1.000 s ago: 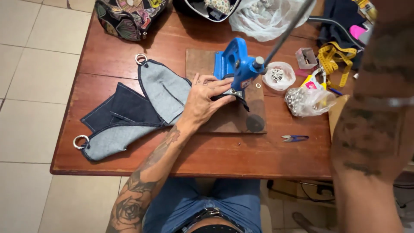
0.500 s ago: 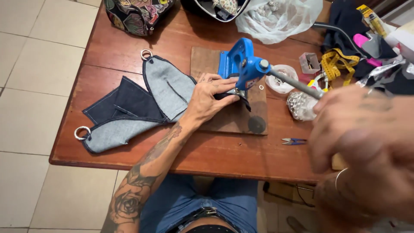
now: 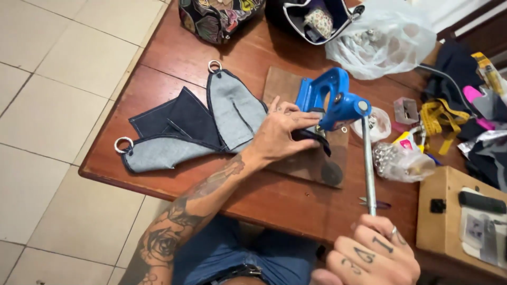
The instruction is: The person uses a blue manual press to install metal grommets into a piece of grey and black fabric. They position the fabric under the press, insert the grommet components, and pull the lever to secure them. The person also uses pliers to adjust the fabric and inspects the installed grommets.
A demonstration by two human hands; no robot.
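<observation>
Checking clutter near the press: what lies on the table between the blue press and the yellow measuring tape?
In the head view, a small clear plastic box lies between blue press and yellow measuring tape.

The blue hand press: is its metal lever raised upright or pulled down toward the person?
Pulled down. The lever slopes from the blue hand press to the right hand gripping its end.

Bright, even daylight; soft shadows under the fabric on the bench (image 3: 174, 58), slight sheen there, mild blur bottom right
</observation>
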